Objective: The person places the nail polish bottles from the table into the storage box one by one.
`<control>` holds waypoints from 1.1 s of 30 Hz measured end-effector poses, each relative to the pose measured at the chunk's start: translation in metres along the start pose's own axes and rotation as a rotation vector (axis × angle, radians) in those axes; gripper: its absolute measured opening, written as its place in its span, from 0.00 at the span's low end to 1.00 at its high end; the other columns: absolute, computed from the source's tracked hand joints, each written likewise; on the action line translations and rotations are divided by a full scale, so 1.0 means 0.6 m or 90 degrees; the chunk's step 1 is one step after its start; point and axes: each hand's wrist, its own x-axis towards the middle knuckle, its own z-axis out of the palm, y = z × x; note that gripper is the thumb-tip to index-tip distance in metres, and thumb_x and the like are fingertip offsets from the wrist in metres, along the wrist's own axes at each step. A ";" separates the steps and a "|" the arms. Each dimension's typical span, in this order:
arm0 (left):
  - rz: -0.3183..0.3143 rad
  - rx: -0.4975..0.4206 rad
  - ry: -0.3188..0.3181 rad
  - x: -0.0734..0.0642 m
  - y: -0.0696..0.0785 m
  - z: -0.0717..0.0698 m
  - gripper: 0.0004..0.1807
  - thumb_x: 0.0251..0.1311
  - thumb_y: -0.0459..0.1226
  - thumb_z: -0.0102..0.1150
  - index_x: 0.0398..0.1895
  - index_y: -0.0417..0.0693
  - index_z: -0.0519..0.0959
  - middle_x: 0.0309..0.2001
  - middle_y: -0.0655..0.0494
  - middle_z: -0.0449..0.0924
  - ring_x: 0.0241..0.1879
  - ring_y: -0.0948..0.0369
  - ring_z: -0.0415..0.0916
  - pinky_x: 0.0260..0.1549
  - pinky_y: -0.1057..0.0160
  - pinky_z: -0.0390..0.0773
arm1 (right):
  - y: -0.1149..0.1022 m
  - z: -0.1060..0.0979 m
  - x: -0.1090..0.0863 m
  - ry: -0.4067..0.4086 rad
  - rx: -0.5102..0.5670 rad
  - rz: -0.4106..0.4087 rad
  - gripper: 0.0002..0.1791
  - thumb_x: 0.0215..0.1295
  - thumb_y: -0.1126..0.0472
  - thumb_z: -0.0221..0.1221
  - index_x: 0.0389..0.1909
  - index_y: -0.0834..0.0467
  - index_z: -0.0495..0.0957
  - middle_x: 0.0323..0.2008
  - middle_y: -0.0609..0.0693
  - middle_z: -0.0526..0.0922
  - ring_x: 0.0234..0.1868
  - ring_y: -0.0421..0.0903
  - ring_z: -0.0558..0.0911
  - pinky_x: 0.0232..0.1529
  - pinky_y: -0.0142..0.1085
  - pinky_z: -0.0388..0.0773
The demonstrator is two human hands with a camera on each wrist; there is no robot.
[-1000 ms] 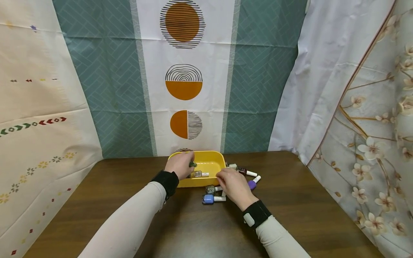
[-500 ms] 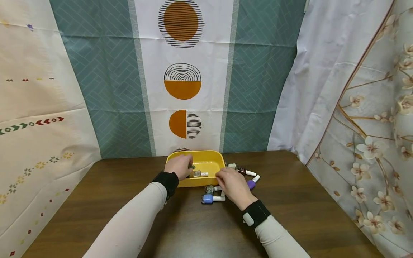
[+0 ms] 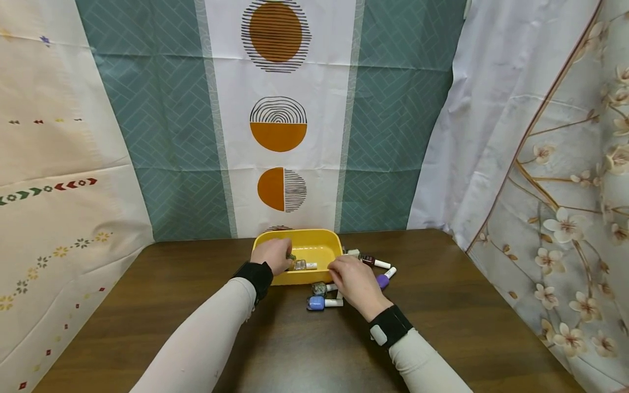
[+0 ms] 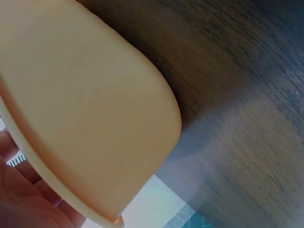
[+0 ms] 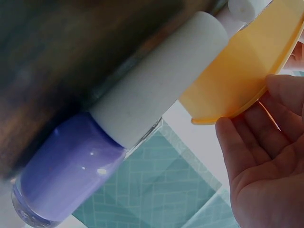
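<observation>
A yellow plastic tray (image 3: 318,277) stands near the table's far edge. My left hand (image 3: 272,255) reaches over its left side, fingers down inside, holding a green nail polish bottle (image 3: 291,257) that is mostly hidden. Right of these fingers a clear glittery nail polish bottle (image 3: 300,265) with a white cap lies in the tray. In the left wrist view the tray wall covers much of that hand. My right hand (image 3: 357,284) pinches the tray's rim at the near right corner; the right wrist view shows its thumb and fingers at the rim.
Before the tray lie a blue nail polish bottle (image 3: 316,303) and a dark glitter one (image 3: 319,289). Right of it are a dark red bottle (image 3: 367,260), a purple one (image 3: 383,281) and a pale one (image 3: 353,252). Patterned curtains hang behind the brown table (image 3: 196,305).
My left hand has lowered slightly into the tray, and the green bottle shows less beyond its fingers. The right hand stays at the rim. The head view has shifted slightly.
</observation>
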 end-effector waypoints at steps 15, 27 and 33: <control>-0.028 0.004 -0.019 0.007 -0.008 0.010 0.14 0.67 0.40 0.79 0.36 0.48 0.78 0.28 0.53 0.78 0.33 0.52 0.75 0.40 0.52 0.76 | 0.000 0.003 -0.002 0.006 0.002 -0.002 0.06 0.72 0.62 0.74 0.47 0.57 0.91 0.46 0.50 0.90 0.50 0.50 0.86 0.59 0.49 0.86; 0.011 0.003 -0.009 0.035 -0.048 0.040 0.13 0.65 0.42 0.78 0.37 0.49 0.80 0.29 0.55 0.78 0.31 0.53 0.74 0.36 0.52 0.77 | -0.002 0.003 -0.002 0.009 0.003 -0.003 0.06 0.72 0.62 0.74 0.47 0.57 0.91 0.45 0.50 0.90 0.50 0.50 0.86 0.59 0.49 0.86; -0.001 0.009 -0.011 0.006 -0.021 0.006 0.11 0.68 0.38 0.77 0.38 0.46 0.81 0.33 0.51 0.77 0.37 0.50 0.74 0.43 0.50 0.78 | 0.002 0.003 -0.001 0.008 -0.007 -0.013 0.07 0.72 0.62 0.74 0.47 0.58 0.91 0.45 0.50 0.90 0.50 0.50 0.86 0.59 0.48 0.86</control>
